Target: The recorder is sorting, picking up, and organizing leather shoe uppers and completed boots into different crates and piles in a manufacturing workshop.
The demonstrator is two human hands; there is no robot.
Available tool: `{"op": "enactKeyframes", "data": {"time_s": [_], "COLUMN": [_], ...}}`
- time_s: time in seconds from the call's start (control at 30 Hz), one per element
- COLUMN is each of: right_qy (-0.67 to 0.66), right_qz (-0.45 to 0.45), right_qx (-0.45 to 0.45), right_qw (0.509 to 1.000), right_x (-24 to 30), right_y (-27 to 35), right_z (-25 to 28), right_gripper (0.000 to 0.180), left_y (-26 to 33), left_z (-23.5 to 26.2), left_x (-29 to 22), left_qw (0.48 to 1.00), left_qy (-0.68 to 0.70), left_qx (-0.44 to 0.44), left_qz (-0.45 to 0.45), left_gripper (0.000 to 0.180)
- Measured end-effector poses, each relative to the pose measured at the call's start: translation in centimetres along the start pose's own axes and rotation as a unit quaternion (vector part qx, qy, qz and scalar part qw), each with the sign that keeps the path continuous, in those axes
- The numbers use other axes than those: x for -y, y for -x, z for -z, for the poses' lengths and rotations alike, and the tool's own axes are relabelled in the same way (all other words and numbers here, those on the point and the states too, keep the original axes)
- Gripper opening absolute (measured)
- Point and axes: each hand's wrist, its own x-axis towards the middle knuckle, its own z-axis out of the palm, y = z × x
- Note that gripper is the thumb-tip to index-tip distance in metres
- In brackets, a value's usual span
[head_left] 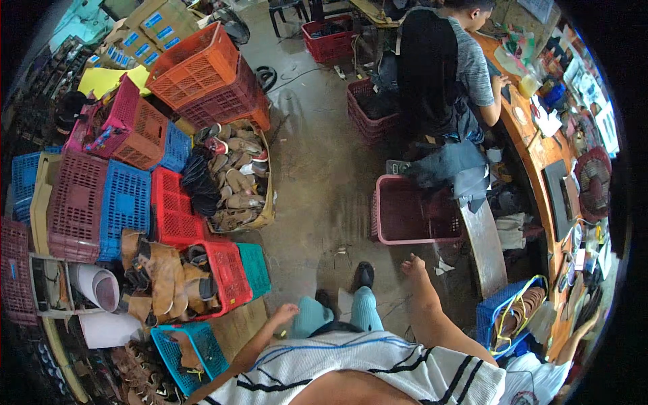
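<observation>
My left hand (286,313) hangs beside my left knee, its fingers loosely bent and apart, with nothing in it. Close to it on the left are a red crate (233,280) and a green crate (254,270). My right hand (412,264) hangs in the air with its fingers loosely apart and holds nothing. It is nearest to a pink plastic basket (417,239) on the floor, just ahead of it. Dark cloth (442,165) lies at the basket's far right. Neither hand visibly touches anything.
Stacked crates (74,202) line the left, along with brown leather pieces (165,270) and a box of shoes (237,181). A co-worker (439,67) sits ahead right at a long wooden bench (533,158). A blue crate (498,312) stands near right; another person's sleeve (536,379) shows there.
</observation>
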Motion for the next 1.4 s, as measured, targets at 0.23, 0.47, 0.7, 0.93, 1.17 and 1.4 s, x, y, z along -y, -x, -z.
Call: {"op": "enactKeyframes", "data": {"time_s": [0.23,0.47,0.7,0.93,1.17,1.4], "right_qy": [-0.071,0.036,-0.165,-0.156,0.054,-0.004], "right_qz": [0.025,0.003,0.127,0.201,0.154,-0.010], "right_qx": [-0.019,-0.204,-0.102,-0.144,-0.113,0.012], "right_qw": [0.997,0.978,0.973,0.956,0.980,1.000], "right_x": [3.2,3.6,-0.3,-1.7,-2.8,-0.4], "right_y": [-10.7,-13.1,-21.6,-15.7,-4.8,5.9], "right_z": [-0.9,-9.7,-0.9,-12.2,-18.1,-22.3], "right_gripper": [0.046,0.066,0.041,0.033,0.029,0.017], "left_y": [-8.7,-13.6,-13.5,-7.2,-5.4,-2.3], "left_z": [-2.1,4.8,3.0,5.0,5.0,10.7], "left_x": [0.1,4.2,8.6,10.2,2.5,-9.3], "left_qw": [0.995,0.997,0.990,0.997,0.988,0.986], "left_qy": [-0.052,0.011,-0.133,-0.058,0.143,0.131], "left_qx": [-0.006,-0.065,-0.038,-0.009,-0.050,-0.100], "left_qz": [-0.081,-0.035,-0.015,-0.052,0.009,0.014], "left_gripper": [0.024,0.021,0.021,0.022,0.031,0.062]}}
